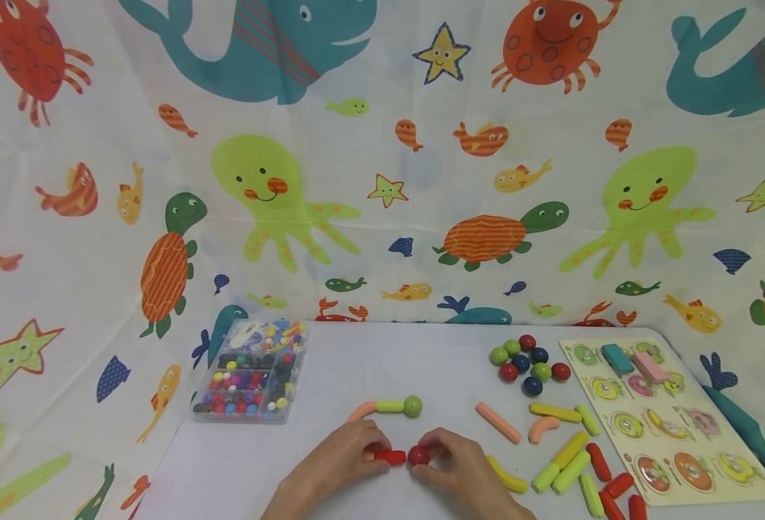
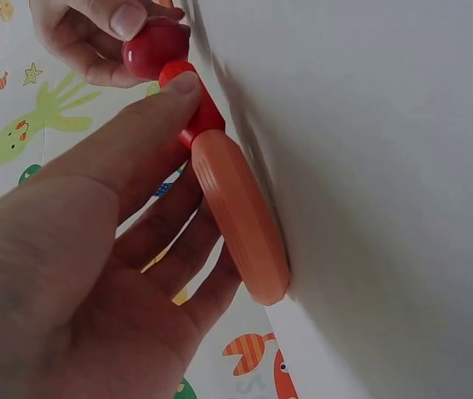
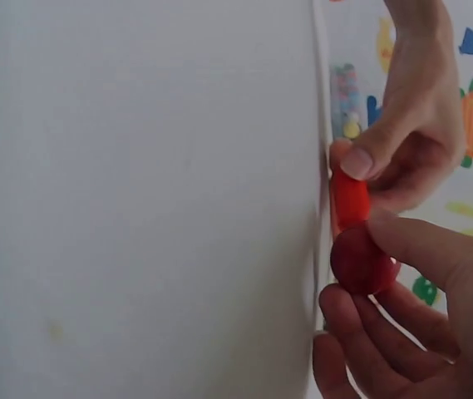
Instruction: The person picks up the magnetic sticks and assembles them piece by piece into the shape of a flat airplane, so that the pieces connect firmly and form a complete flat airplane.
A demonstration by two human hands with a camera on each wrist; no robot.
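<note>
On the white table (image 1: 330, 361), my left hand (image 1: 377, 453) pinches a short red stick (image 1: 390, 456) and my right hand (image 1: 426, 453) pinches a red ball (image 1: 418, 455) against the stick's end. In the left wrist view the red ball (image 2: 155, 46) touches the red stick (image 2: 190, 104), which joins a salmon curved piece (image 2: 240, 212); my left hand (image 2: 169, 108) has its thumb on the stick. The salmon piece (image 1: 361, 410) leads on to a yellow-green stick (image 1: 390, 406) and a green ball (image 1: 412, 406). The right wrist view shows my right hand (image 3: 386, 283) round the ball (image 3: 361, 262).
A clear bead box (image 1: 252, 375) stands at the back left. Several coloured balls (image 1: 528, 361) cluster at the back right. Loose sticks (image 1: 564, 448) lie right of my right hand, beside a puzzle board (image 1: 668, 426). Sea-creature cloth surrounds the table.
</note>
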